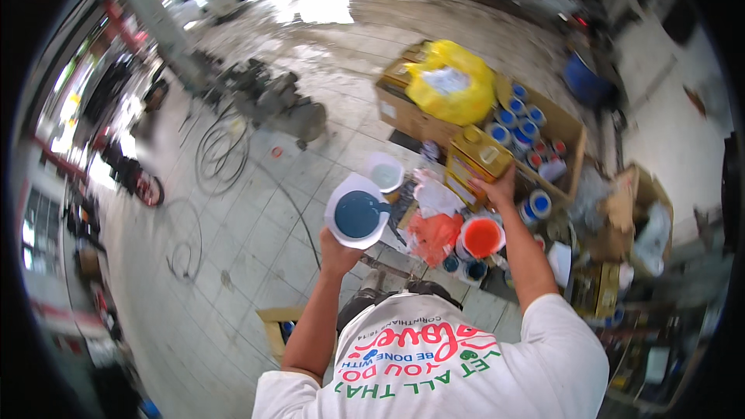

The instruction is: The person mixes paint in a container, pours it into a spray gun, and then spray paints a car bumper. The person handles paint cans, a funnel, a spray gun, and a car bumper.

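Observation:
My left hand (334,254) is closed round a white plastic tub (334,209), tilted slightly, with dark blue paint (357,216) inside it. On the right, my right hand (497,188) grips the near side of a yellow rectangular metal can (475,157), which has a cap on top. Between them stands a second white tub (397,163) with pale liquid in it. Closer to me are a red plastic bag (431,236), a crumpled white sheet (437,192) and an open container of orange-red paint (483,239).
A cardboard box (419,118) with a yellow plastic bag (454,101) stands beyond the can. Several blue-lidded tins (524,132) fill another box. Shelves (644,365) stand at right, a greasy engine part (272,101) and hoses (225,147) lie at left.

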`<action>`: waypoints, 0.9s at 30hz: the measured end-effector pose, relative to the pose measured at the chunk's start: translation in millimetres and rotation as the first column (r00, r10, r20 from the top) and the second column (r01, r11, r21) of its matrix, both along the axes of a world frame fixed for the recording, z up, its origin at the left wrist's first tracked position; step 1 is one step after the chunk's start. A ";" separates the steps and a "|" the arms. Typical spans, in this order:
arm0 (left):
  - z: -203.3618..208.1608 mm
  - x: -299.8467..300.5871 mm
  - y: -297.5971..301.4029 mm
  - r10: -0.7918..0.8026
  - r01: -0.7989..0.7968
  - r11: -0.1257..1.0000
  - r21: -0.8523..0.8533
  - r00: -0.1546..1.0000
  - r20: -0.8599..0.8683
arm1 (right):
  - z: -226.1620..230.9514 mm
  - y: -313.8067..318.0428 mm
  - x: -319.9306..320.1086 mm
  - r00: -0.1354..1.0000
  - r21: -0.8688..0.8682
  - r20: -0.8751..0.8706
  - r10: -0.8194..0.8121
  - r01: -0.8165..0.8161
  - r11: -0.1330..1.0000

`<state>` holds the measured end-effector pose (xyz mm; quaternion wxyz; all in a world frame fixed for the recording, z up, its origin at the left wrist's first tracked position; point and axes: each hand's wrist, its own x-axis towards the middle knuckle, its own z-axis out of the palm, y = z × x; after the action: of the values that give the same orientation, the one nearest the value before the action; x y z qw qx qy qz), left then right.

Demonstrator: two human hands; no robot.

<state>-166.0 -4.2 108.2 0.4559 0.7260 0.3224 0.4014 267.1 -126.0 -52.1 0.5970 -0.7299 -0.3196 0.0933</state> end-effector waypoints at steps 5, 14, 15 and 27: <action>-31.8 -35.3 3.2 0.182 -0.180 0.983 0.032 0.981 -0.070 | 25.1 16.1 -30.7 0.979 -0.120 0.200 -0.038 0.063 0.991; -31.9 -46.4 12.4 0.231 -0.231 0.973 -0.026 0.973 -0.023 | 159.7 33.4 -84.5 0.886 -0.119 0.382 0.263 -0.236 0.965; -34.6 -44.4 16.4 0.233 -0.232 0.972 -0.026 0.973 0.004 | 176.3 35.5 -91.8 0.837 -0.153 0.474 0.272 -0.226 0.962; -33.7 -11.7 50.2 0.210 -0.218 0.974 0.059 0.970 0.122 | 281.3 42.0 -169.8 0.417 -0.382 0.792 0.446 -0.233 0.895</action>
<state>-177.8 46.1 74.5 0.4014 0.6785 0.3575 0.5007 97.2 -83.9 229.2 0.2417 -0.6549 -0.7038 -0.1317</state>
